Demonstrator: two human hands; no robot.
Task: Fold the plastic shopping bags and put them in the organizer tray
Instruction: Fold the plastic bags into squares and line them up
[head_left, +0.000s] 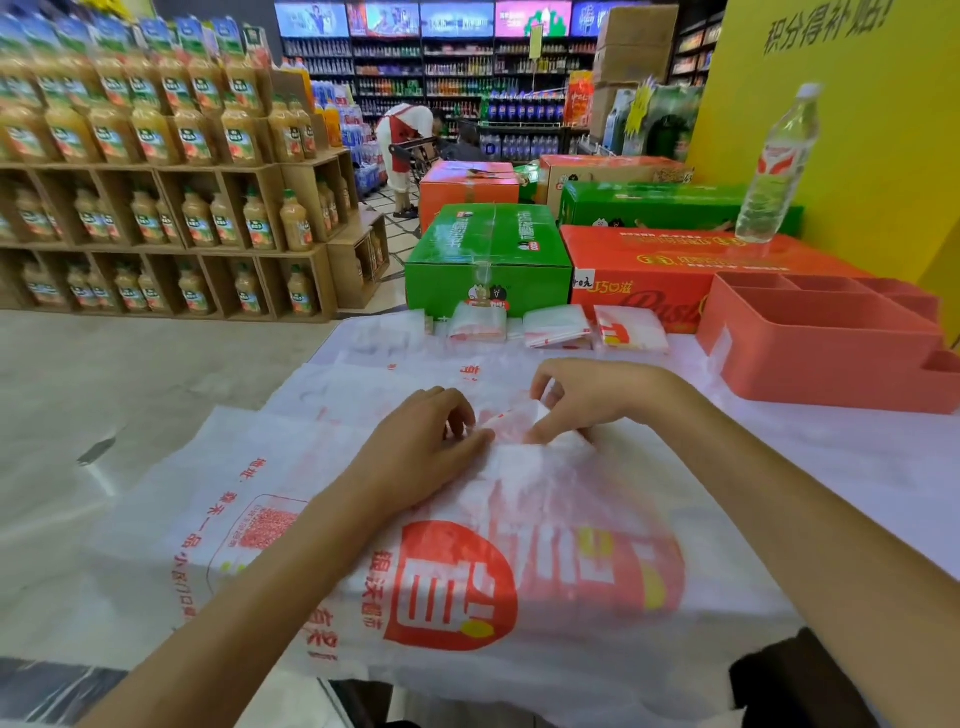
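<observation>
On the white-covered table, a plastic shopping bag with a red logo lies spread flat over other bags. At its far end, the left hand presses down with fingers curled on the plastic, while the right hand pinches a folded corner of the bag between thumb and fingers. Three folded bags sit in a row at the table's far edge, near the pink organizer tray, which stands on the right.
</observation>
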